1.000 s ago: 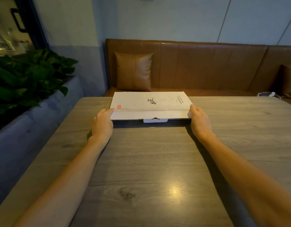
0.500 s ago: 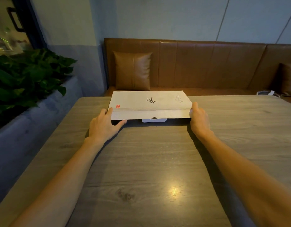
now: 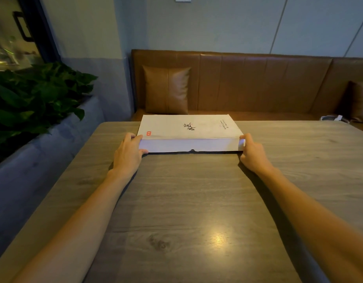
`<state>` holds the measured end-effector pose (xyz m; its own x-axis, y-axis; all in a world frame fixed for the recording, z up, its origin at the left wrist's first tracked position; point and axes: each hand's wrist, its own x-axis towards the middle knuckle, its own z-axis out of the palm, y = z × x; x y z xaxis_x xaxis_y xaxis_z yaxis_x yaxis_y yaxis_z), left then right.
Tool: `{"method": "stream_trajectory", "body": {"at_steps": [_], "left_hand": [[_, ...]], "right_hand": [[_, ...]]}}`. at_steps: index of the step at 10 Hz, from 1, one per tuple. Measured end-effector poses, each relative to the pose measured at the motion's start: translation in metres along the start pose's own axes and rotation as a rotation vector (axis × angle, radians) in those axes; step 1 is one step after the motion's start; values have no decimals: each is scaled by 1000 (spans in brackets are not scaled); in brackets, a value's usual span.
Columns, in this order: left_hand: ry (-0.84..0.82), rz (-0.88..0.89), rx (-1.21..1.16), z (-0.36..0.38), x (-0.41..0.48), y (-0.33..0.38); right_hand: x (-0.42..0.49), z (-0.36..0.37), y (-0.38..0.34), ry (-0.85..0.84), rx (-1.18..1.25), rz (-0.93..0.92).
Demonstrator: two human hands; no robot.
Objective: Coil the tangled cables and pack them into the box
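I note the box [image 3: 188, 129] lid-down at the table's [image 3: 186, 201] far edge; left hand [image 3: 128, 154] and right hand [image 3: 253, 154] grip its near corners, fingers curled; no cables visible; closing appears in hand; next, seat the front flap, then release.

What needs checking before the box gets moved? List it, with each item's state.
1. The box has its lid shut flat: ok.
2. Its front tab is tucked in: ok.
3. The left hand holds the near left corner: ok.
4. The right hand holds the near right corner: ok.
5. All cables inside: cannot tell, the box is closed; none shows on the table.
6. Far edge of the box within the table: cannot tell.
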<state>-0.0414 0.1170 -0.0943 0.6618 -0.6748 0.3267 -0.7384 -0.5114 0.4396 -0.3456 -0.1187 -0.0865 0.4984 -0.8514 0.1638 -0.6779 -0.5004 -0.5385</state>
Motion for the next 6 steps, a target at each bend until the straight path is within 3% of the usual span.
{"method": "stream_trajectory", "body": {"at_steps": [3,5,6], "left_hand": [[82,-76,-24,1,10,5],[39,-41,28,-2,13,9],[-8,-56,59,-14,19,9]], "right_hand": [[4,6,5,151,43,-43],[10,13,-1,195,42,1],[13,13,-12,324,12,-14]]}}
